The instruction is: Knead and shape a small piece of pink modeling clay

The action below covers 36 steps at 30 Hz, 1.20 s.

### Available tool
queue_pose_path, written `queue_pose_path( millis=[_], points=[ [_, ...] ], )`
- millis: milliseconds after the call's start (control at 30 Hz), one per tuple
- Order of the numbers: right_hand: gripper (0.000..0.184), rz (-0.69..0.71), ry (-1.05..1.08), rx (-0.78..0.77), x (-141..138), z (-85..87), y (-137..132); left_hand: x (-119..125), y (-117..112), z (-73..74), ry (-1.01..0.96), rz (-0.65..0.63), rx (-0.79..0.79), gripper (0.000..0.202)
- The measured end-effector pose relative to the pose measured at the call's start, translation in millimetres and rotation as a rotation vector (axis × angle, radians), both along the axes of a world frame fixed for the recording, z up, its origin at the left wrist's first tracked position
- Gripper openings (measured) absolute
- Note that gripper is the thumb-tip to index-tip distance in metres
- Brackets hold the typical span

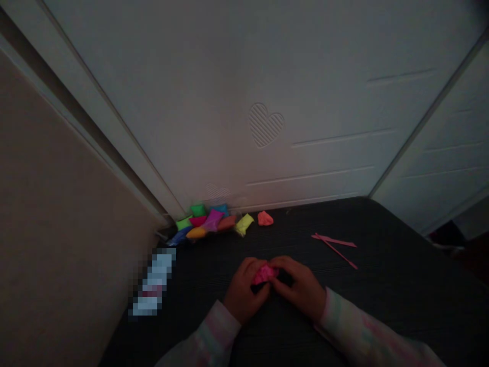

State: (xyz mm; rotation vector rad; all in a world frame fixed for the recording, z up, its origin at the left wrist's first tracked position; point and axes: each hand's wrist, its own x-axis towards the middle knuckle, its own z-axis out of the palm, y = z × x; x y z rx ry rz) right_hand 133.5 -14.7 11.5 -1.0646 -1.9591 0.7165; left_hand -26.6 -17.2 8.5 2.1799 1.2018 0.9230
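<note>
Both my hands meet low in the middle of the view over a dark surface [382,285]. My left hand [242,293] and my right hand [300,285] have their fingers curled around a small lump of pink clay [264,274] held between them. The fingertips pinch it from both sides. Pale pastel sleeves cover both my wrists.
A heap of small coloured clay packets [208,221] lies at the back left by the wall, with one orange-red packet [265,218] apart to its right. Two thin pink modelling tools [336,245] lie right of my hands. White cabinet doors with a heart relief [265,124] stand behind.
</note>
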Motion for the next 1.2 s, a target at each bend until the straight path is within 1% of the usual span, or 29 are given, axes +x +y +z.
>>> queue_pose_path(
  millis=[167,333,467,633,800,933,1000,1067,1133,1200],
  points=[
    [0.013,0.019,0.012,-0.046,-2,3.7,0,-1,0,-1.5,0.063,0.03,0.058,0.031],
    [0.009,0.024,0.008,-0.042,-4,7.2,-2,0,-3,4.7,0.095,0.037,0.098,0.025],
    [0.007,0.037,-0.004,-0.034,-5,6.2,-4,2,-5,7.7,0.102,0.011,0.1,0.02],
    [0.009,0.017,0.002,-0.041,-2,8.0,-4,5,-7,10.8,0.083,0.031,0.116,0.016],
    [0.01,-0.011,0.026,-0.091,1,13.4,-2,7,-7,13.1,0.055,0.022,0.115,0.013],
    [0.011,-0.053,0.061,-0.153,2,12.9,0,7,-7,11.5,0.013,0.007,0.101,0.012],
    [0.012,-0.071,0.107,-0.229,2,11.2,2,7,-7,10.3,-0.014,0.015,0.084,0.011],
    [0.014,-0.063,0.178,-0.324,3,9.6,4,7,-8,9.7,-0.051,0.046,0.035,0.01],
    [0.018,-0.018,0.238,-0.385,4,9.4,5,7,-9,9.9,-0.103,0.087,-0.051,0.01],
    [0.019,0.06,0.224,-0.374,5,11.2,7,7,-9,10.5,-0.169,0.104,-0.153,0.015]
  ],
)
